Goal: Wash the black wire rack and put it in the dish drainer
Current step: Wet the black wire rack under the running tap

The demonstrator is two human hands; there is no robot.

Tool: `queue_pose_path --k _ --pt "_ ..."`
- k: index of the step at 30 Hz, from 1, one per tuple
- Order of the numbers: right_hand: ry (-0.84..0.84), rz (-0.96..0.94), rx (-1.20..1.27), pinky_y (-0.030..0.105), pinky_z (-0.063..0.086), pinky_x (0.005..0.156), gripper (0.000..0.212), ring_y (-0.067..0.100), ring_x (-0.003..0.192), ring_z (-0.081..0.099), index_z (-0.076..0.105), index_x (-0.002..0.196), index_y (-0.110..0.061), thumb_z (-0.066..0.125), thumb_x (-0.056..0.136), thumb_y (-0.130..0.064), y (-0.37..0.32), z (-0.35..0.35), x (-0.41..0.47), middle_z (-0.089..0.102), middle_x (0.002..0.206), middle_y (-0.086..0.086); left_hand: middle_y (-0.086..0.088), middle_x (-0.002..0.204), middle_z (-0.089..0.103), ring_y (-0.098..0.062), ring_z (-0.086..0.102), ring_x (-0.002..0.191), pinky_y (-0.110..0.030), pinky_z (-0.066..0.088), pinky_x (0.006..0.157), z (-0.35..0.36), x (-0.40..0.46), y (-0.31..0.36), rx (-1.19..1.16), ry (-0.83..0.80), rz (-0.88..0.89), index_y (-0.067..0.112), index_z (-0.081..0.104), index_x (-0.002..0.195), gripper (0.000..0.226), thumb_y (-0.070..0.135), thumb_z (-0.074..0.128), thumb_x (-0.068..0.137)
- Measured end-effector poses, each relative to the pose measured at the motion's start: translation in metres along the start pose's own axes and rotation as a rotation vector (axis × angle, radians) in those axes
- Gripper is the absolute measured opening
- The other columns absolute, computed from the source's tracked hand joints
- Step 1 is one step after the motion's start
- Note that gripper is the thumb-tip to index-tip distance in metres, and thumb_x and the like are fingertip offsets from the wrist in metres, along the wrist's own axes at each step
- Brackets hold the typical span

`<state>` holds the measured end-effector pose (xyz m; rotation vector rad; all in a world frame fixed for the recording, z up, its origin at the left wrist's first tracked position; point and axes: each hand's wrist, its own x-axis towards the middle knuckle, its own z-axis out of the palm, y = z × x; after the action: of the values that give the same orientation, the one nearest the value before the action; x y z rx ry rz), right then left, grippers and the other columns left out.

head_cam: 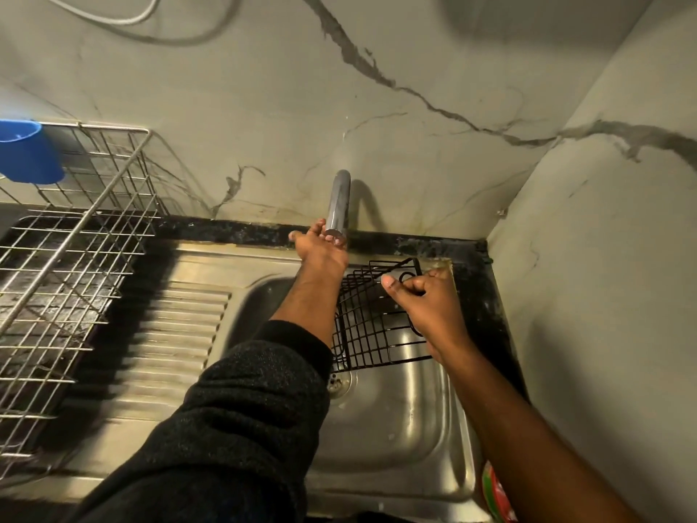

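Here the right hand [422,296] fingers pinch the tilted black wire rack [373,318] over the sink [415,428]; left hand [320,247] fingers spread at the tap [338,203].

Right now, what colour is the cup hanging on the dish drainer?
Blue: the cup hangs at the dish drainer's far left corner, clearest in the head view.

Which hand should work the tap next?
Left. The left hand is already at the faucet spout, while the right hand grips the black wire rack over the sink.
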<state>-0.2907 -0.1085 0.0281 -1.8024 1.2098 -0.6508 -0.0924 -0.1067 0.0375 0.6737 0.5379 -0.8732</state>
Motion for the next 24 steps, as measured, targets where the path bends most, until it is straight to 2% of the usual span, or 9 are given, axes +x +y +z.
queue_pose_path --k 3,7,9,12,15,17,19,22,24 --pt "0.008 -0.017 -0.006 0.012 0.039 0.081 0.045 0.013 0.094 0.055 0.058 0.055 -0.021 0.074 0.077 -0.057 -0.007 0.002 0.003 0.055 0.102 0.010 0.002 0.061 0.047 -0.006 0.037 0.041 -0.018 0.030 0.034 -0.005 0.000 -0.004 0.287 -0.032 -0.003 0.009 0.059 0.105 0.029 0.034 0.044 0.107" --pt "0.017 -0.029 -0.005 0.030 0.049 0.089 0.046 0.017 0.092 0.058 0.056 0.052 -0.023 0.074 0.075 -0.059 -0.011 0.002 0.001 0.058 0.101 0.014 0.002 0.065 0.051 -0.004 0.041 0.042 -0.018 0.032 0.035 -0.011 -0.003 -0.001 0.487 -0.137 0.020 0.005 0.058 0.109 0.026 0.020 0.037 0.108" --pt "0.008 -0.024 -0.019 0.031 0.047 0.091 0.043 0.019 0.100 0.058 0.060 0.055 -0.023 0.074 0.076 -0.058 -0.014 0.001 -0.002 0.058 0.108 0.014 -0.001 0.073 0.059 -0.008 0.049 0.052 -0.021 0.039 0.041 -0.013 -0.006 0.008 0.723 -0.212 0.078 0.001 0.057 0.123 0.032 0.018 0.037 0.106" --pt "-0.001 -0.061 -0.059 0.026 0.039 0.089 0.042 0.017 0.112 0.053 0.068 0.062 -0.016 0.074 0.079 -0.054 -0.025 -0.004 -0.005 0.053 0.118 0.010 -0.003 0.091 0.070 -0.014 0.062 0.077 -0.024 0.047 0.059 -0.020 -0.022 0.023 1.299 -0.324 0.281 0.008 0.067 0.119 0.033 0.031 0.048 0.106" --pt "0.019 -0.123 -0.088 0.033 0.047 0.091 0.047 0.018 0.091 0.053 0.054 0.049 -0.025 0.072 0.079 -0.056 -0.036 -0.006 -0.002 0.053 0.097 0.008 -0.004 0.118 0.071 -0.020 0.062 0.111 -0.039 0.047 0.096 -0.041 -0.043 0.031 1.599 -0.502 0.302 0.020 0.072 0.114 0.051 0.060 0.044 0.101" --pt "0.000 -0.146 -0.111 0.036 0.049 0.084 0.052 0.020 0.083 0.050 0.046 0.047 -0.025 0.072 0.080 -0.055 -0.045 -0.007 -0.004 0.048 0.089 0.007 -0.002 0.115 0.072 -0.019 0.062 0.115 -0.036 0.044 0.103 -0.056 -0.058 0.035 1.579 -0.508 0.291 0.020 0.073 0.113 0.055 0.063 0.040 0.101" --pt "-0.049 -0.195 -0.173 0.029 0.040 0.073 0.048 0.019 0.084 0.050 0.056 0.054 -0.020 0.069 0.085 -0.054 -0.053 -0.008 -0.007 0.048 0.091 0.006 -0.002 0.108 0.074 -0.016 0.066 0.105 -0.031 0.048 0.100 -0.063 -0.071 0.038 1.534 -0.464 0.269 0.017 0.073 0.107 0.065 0.067 0.033 0.100" --pt "-0.128 -0.225 -0.240 0.024 0.031 0.074 0.049 0.015 0.086 0.048 0.063 0.064 -0.010 0.064 0.089 -0.051 -0.058 -0.006 -0.006 0.048 0.095 0.006 -0.013 0.101 0.074 -0.016 0.067 0.088 -0.024 0.052 0.075 -0.071 -0.092 0.041 1.462 -0.452 0.143 0.012 0.068 0.102 0.071 0.069 0.026 0.100" --pt "-0.170 -0.247 -0.233 0.024 0.031 0.076 0.046 0.014 0.090 0.047 0.063 0.063 -0.012 0.062 0.091 -0.049 -0.059 0.000 -0.003 0.048 0.098 0.006 -0.015 0.095 0.072 -0.020 0.065 0.082 -0.028 0.050 0.068 -0.078 -0.099 0.041 1.314 -0.333 0.129 0.008 0.067 0.104 0.057 0.060 0.043 0.102"
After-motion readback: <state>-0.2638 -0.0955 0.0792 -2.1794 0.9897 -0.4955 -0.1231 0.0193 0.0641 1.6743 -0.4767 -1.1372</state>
